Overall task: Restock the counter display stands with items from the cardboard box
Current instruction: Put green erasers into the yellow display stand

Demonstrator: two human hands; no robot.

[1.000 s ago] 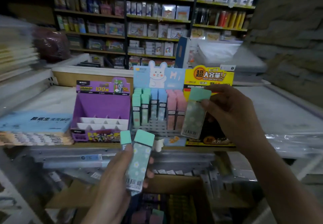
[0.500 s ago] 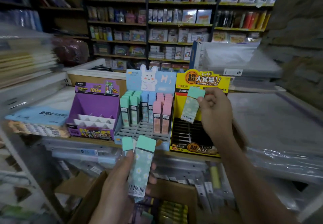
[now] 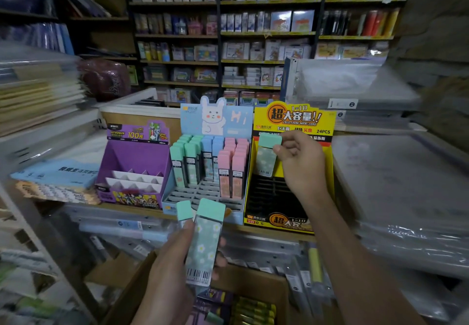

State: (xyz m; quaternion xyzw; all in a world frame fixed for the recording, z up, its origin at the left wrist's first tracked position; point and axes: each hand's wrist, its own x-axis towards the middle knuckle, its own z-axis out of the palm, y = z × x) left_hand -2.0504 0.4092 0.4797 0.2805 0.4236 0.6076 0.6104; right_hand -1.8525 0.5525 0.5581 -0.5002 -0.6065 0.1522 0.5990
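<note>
My left hand point(image 3: 172, 269) grips two green lead cases point(image 3: 204, 241) with flower print above the open cardboard box point(image 3: 253, 284) at the bottom. My right hand point(image 3: 300, 162) pinches one more green case point(image 3: 266, 157) by its cap, held in front of the yellow display stand point(image 3: 291, 119). The blue rabbit display stand point(image 3: 215, 119) in the middle holds rows of green, blue and pink cases, with several bare slots at its front. The purple display stand point(image 3: 134, 152) on the left shows bare white dividers.
The three stands sit on a wooden counter edge point(image 3: 132, 209). Stacks of plastic-wrapped paper lie to the left point(image 3: 38, 88) and right point(image 3: 396, 172). Packed shop shelves point(image 3: 253, 32) fill the back wall. The box holds more packaged items point(image 3: 253, 309).
The camera view has moved back and tilted down, showing more of the box. My right hand with its case now sits in front of the yellow stand. My left hand keeps its grip.
</note>
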